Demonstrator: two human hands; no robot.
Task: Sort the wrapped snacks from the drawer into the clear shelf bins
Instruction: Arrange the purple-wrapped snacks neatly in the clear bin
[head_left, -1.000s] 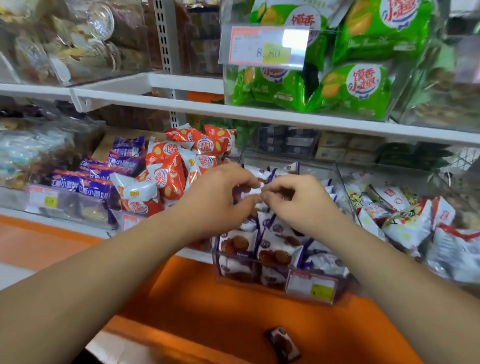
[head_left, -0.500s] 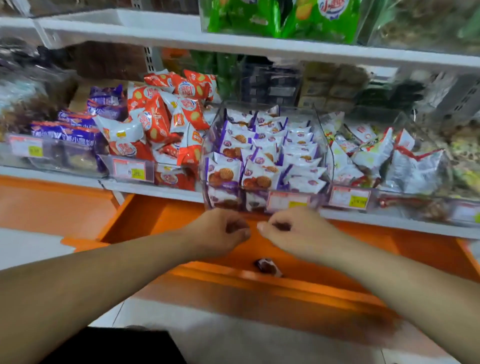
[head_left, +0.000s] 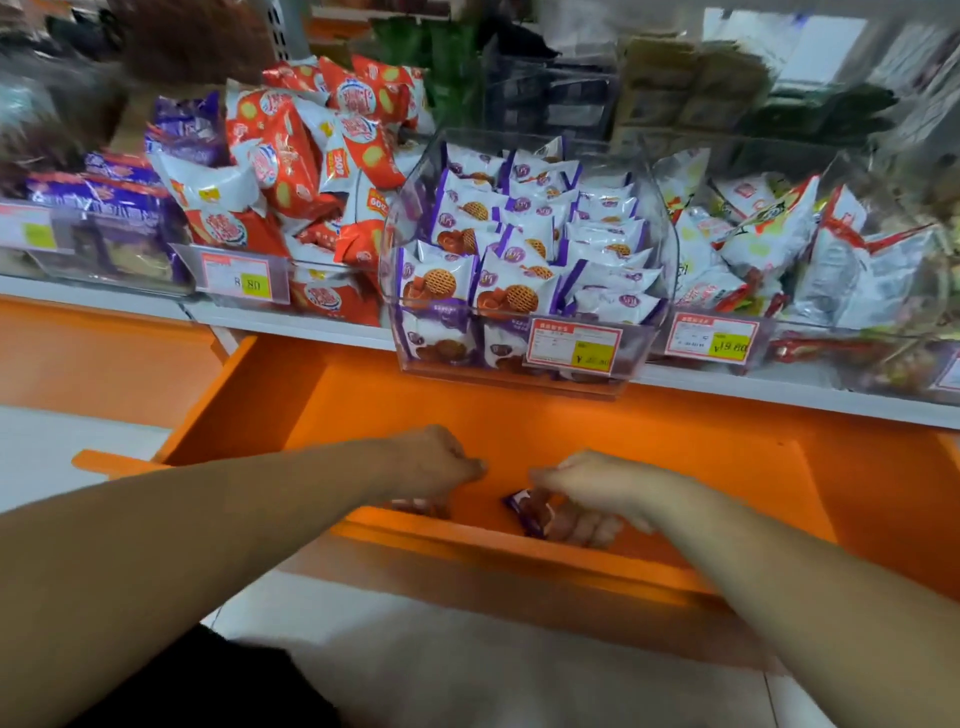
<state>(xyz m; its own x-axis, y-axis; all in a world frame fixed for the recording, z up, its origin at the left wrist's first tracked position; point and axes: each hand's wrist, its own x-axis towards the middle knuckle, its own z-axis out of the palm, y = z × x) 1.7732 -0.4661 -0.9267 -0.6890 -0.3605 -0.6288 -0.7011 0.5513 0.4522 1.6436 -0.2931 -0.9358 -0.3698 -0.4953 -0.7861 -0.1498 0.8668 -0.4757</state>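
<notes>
Both hands reach down into the open orange drawer (head_left: 363, 410). My right hand (head_left: 597, 488) pinches a small purple wrapped snack (head_left: 525, 512) lying near the drawer's front lip, thumb above it and fingers beneath. My left hand (head_left: 426, 465) is curled just left of it; nothing shows in it, and its fingertips dip behind the front lip. Directly above the drawer, a clear shelf bin (head_left: 519, 374) holds several purple-and-white cookie packs of the same kind.
Left of that bin are red-and-white snack bags (head_left: 291, 171) and purple packs (head_left: 104, 202). On the right, a bin of white pouches (head_left: 769, 244). Price tags (head_left: 574, 345) hang on the bin fronts. A white shelf edge (head_left: 291, 322) overhangs the drawer.
Both hands dropped from the cookie bin into the drawer. The view tilted down with them. My right hand has closed on the lone purple snack that lay in the drawer.
</notes>
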